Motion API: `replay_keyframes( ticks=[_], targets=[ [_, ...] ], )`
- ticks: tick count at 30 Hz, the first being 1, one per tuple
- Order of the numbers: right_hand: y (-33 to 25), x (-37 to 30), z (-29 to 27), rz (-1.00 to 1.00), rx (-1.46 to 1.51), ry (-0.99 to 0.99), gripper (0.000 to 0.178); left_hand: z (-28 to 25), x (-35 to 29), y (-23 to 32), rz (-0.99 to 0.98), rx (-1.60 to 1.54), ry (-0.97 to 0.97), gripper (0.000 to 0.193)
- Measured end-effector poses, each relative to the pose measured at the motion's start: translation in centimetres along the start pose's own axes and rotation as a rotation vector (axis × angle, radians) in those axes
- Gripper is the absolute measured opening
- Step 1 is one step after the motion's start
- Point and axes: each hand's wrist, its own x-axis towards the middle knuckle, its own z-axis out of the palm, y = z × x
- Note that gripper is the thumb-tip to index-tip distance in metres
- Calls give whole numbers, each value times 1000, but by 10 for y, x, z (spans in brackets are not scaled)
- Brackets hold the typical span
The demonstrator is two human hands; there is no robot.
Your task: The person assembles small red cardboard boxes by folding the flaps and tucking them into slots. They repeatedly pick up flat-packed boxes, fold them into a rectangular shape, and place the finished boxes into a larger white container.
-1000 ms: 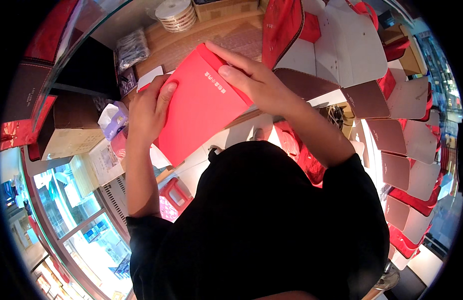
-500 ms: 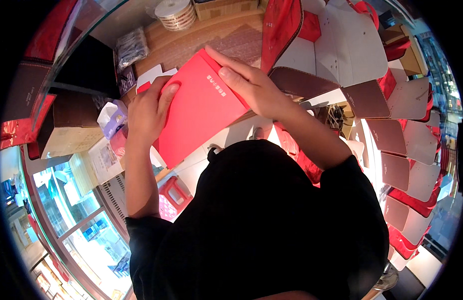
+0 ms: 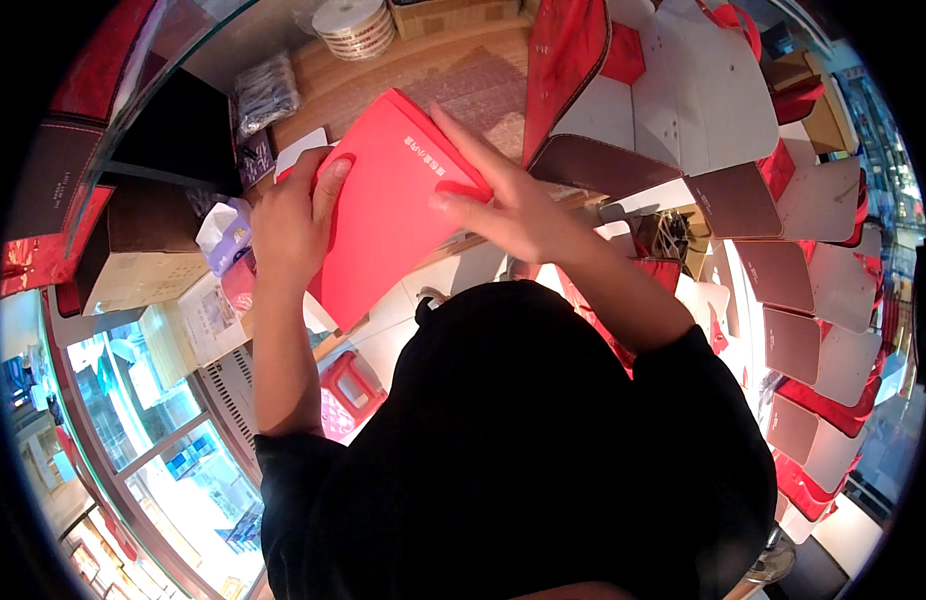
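A red cardboard piece (image 3: 388, 205), flat-looking with a line of pale print near its right side, is held tilted in front of me, over the table edge. My left hand (image 3: 295, 215) grips its left side, thumb on the upper face and the other fingers partly hidden by the card. Around its right corner sits my right hand (image 3: 508, 200), with thumb and fingers spread apart. The thumb rests over the face, and the long fingers lie along the far right edge, slightly blurred. What lies under the card is hidden.
On the wooden table (image 3: 328, 90) lie white ribbon rolls (image 3: 355, 28) and a plastic-wrapped bundle (image 3: 266, 95). A tissue pack (image 3: 223, 235) and cardboard box (image 3: 143, 260) are left. Red-and-white gift boxes (image 3: 698, 90) line the right. A red stool (image 3: 353, 385) stands below.
My right hand has spread its thumb away from its fingers and slid nearer the corner. The card has shifted slightly up and left; my left hand keeps its grip.
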Motion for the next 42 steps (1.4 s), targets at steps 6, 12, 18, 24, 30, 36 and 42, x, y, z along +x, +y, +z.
replay_keyframes(
  ticks=[6, 12, 18, 24, 30, 36, 42],
  targets=[
    [13, 3, 11, -163, -54, 93, 57, 4, 2, -4, 3, -32, 5, 41],
    [16, -2, 12, -177, 25, 104, 54, -1, 1, 5, 48, -47, -1, 40],
    [5, 0, -4, -98, 84, -4, 53, 5, -1, 1, 97, -27, 43, 39],
    [-6, 11, -14, -122, -29, -20, 54, 4, -1, 12, 125, -8, 49, 39],
    [-1, 7, -10, -76, 50, -14, 64, -1, 2, 18, 131, 31, -6, 39],
    [-2, 3, -13, 60, 168, -26, 65, 2, 7, 22, 170, 54, -42, 36],
    [16, -8, -15, -6, 225, 41, 65, 13, 3, 8, 184, -115, -49, 45]
  ],
)
